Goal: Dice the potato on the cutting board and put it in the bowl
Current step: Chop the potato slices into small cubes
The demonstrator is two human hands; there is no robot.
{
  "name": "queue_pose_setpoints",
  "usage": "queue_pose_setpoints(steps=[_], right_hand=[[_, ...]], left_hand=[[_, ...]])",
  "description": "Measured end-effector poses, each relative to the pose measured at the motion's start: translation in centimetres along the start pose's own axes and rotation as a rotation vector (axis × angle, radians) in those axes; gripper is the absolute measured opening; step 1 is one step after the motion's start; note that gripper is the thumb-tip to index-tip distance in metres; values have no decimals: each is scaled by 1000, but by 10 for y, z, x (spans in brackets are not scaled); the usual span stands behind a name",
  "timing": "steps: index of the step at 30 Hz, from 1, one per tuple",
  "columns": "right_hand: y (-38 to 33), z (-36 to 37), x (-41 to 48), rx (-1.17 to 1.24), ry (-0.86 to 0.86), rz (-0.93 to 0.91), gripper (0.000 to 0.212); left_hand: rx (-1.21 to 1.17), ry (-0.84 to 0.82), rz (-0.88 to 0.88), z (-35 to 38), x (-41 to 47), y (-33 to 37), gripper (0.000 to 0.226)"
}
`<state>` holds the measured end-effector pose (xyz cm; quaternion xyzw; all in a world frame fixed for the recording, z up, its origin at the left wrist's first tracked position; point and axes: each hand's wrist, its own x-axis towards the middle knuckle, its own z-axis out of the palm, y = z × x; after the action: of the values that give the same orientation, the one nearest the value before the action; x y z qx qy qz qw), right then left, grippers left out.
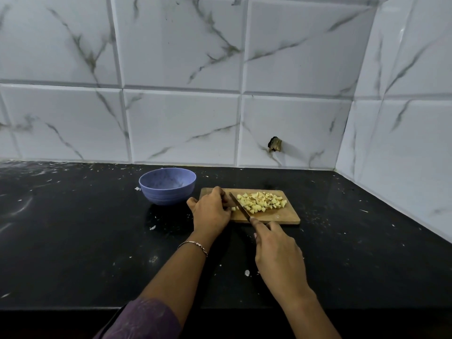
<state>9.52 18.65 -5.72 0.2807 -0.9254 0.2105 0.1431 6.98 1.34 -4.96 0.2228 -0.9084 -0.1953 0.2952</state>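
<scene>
Head view: bowl (167, 185) sits just left of cutting board (281, 215).

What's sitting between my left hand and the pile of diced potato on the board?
The knife, held by the right hand, slants across the cutting board between the left hand and the diced potato, in the head view.

Hidden under left hand (211, 207): left end of cutting board (281, 215), plus fingertips and whatever they hold. Handle of knife (241, 207) buried in right hand (276, 250), only blade shows. Both forearms cut off at bottom edge. Left and right, bench (73, 241) runs off frame. On wall tile, dark lump (275, 144): unidentifiable.
</scene>
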Motion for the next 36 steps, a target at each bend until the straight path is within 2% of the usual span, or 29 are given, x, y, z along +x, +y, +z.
queue_pose_setpoints(steps=[27,33,36], right_hand=[[-3,2,0,-11,36,0,55],[-2,2,0,11,46,-54,50],[0,1,-1,18,44,-68,46]], left_hand=[[-6,23,-18,5,6,-4,22],[-87,66,-115,-3,6,-12,29],[-145,73,-192,-13,4,-18,24]])
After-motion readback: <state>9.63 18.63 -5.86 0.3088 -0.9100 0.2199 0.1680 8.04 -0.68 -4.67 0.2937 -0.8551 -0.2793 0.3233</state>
